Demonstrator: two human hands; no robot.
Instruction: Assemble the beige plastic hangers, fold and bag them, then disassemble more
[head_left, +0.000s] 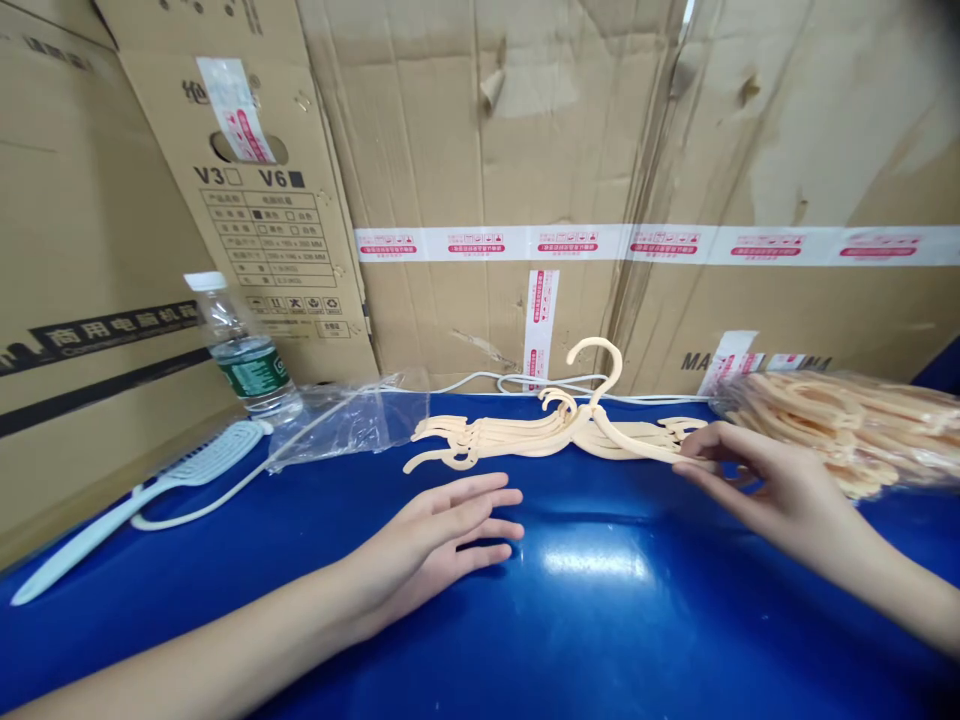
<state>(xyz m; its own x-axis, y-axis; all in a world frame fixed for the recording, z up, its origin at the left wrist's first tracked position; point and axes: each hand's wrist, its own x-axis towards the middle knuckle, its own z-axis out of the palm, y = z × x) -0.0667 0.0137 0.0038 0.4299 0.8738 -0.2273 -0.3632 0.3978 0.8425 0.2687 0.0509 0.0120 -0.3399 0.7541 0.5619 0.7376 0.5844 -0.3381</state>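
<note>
A cream plastic clothes hanger [594, 412] is tilted up with its hook raised, in front of a stack of like hangers [510, 432] on the blue table. My right hand [772, 480] pinches this hanger's right end between thumb and fingers. Nearer to me, my left hand [450, 535] hovers over the table with its fingers apart and nothing in them. It is below the hanger's left arm and does not touch it.
At right lies a clear bag of more hangers [847, 415]. A water bottle [251, 360], clear plastic wrap [352, 420] and a pale blue hairbrush [150, 490] are at left. White cable [465, 378] runs before cardboard boxes [495, 160], which wall the back.
</note>
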